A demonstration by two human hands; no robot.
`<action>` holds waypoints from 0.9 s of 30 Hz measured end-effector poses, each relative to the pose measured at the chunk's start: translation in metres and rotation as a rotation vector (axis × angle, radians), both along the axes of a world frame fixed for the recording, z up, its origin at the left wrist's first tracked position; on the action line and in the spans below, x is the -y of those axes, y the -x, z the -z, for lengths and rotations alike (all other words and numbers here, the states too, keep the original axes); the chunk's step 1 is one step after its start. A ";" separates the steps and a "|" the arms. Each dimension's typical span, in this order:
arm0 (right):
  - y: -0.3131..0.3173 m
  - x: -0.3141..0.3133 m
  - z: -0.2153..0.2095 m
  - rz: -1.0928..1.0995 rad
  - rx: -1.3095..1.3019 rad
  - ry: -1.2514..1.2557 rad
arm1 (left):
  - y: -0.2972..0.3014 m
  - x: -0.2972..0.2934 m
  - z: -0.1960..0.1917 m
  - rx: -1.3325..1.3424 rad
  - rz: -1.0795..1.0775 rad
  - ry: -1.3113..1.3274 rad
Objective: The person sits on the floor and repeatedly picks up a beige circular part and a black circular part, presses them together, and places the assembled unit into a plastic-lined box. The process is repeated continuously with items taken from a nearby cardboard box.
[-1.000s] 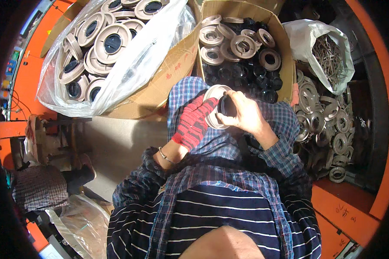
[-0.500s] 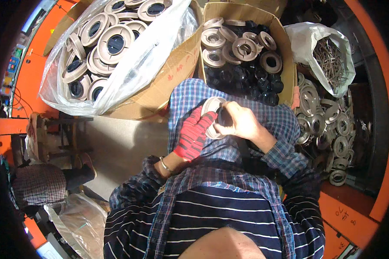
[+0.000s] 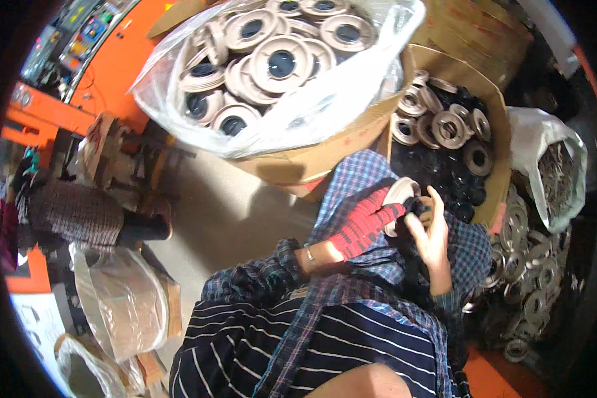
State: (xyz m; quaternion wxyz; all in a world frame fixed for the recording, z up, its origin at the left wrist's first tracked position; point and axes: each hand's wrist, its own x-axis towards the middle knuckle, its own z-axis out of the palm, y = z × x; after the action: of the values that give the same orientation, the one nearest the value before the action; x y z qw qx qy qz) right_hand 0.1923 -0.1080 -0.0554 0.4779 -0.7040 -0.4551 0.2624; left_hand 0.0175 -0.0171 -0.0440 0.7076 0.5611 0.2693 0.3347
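My left hand (image 3: 365, 230), in a red and black knit glove, is closed on a beige flanged ring (image 3: 398, 191) held on edge above my lap. At the ring's face sits a dark plastic insert (image 3: 414, 205), partly hidden by fingers. My bare right hand (image 3: 434, 233) is around that insert, its thumb and curled fingers on either side and one finger raised. Whether the insert is seated in the ring I cannot tell. Plaid cloth (image 3: 351, 182) covers my knees beneath both hands.
Ahead, a plastic-lined carton (image 3: 272, 167) holds beige rings with black centres. To its right, another carton (image 3: 501, 149) contains rings and black parts. A white sack (image 3: 521, 126) of thin scrap and a heap of rings (image 3: 534, 265) lie right. A person (image 3: 79, 212) is at left.
The whole view has swung left, so my hands and the cartons appear farther right. My right hand's fingers have spread from a tight pinch; my left hand keeps the ring.
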 end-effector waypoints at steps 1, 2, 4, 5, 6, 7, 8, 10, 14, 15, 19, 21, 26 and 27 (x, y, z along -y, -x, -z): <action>0.004 0.000 -0.003 -0.038 0.176 -0.035 | 0.001 0.001 -0.003 0.083 0.061 0.305; 0.006 0.003 -0.006 -0.121 0.331 -0.055 | 0.001 0.003 -0.007 0.055 0.059 0.285; 0.009 0.001 -0.007 -0.020 0.037 0.125 | -0.001 0.006 -0.016 -0.332 0.034 -0.072; 0.008 0.000 -0.006 -0.010 -0.132 -0.014 | -0.003 0.007 -0.021 -0.227 0.060 -0.202; 0.007 -0.001 -0.002 0.052 -0.345 -0.075 | -0.004 0.009 -0.025 -0.399 0.186 -0.342; 0.004 0.000 0.002 0.044 -0.715 -0.147 | -0.004 0.009 -0.028 -0.235 0.027 -0.709; 0.005 0.001 0.009 0.114 -0.966 -0.147 | -0.005 0.009 -0.031 -0.170 -0.010 -1.070; 0.001 0.010 0.020 -0.228 -1.558 -0.271 | -0.002 0.010 -0.034 -0.183 0.081 -1.200; 0.004 0.019 0.029 0.177 -1.377 -0.041 | 0.007 0.010 -0.032 -0.088 0.135 -1.029; 0.005 0.018 0.025 0.188 -1.199 0.039 | 0.007 0.009 -0.030 -0.046 0.181 -0.825; 0.010 0.011 -0.004 0.131 -0.303 -0.033 | 0.008 0.007 -0.025 -0.049 0.044 -0.015; 0.013 0.007 -0.014 -0.014 0.152 -0.101 | 0.007 0.007 -0.027 -0.105 0.062 0.090; 0.017 0.008 -0.003 0.069 -0.659 -0.205 | 0.003 0.007 -0.044 -0.120 0.072 -0.790; 0.017 0.016 -0.001 0.049 -0.993 -0.216 | 0.005 0.006 -0.047 -0.145 0.067 -1.012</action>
State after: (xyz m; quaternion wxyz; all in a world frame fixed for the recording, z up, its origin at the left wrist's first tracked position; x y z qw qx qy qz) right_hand 0.1748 -0.1238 -0.0542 0.7126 -0.4516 -0.1809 0.5054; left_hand 0.0130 -0.0234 0.0033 0.3370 0.8636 0.1036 0.3603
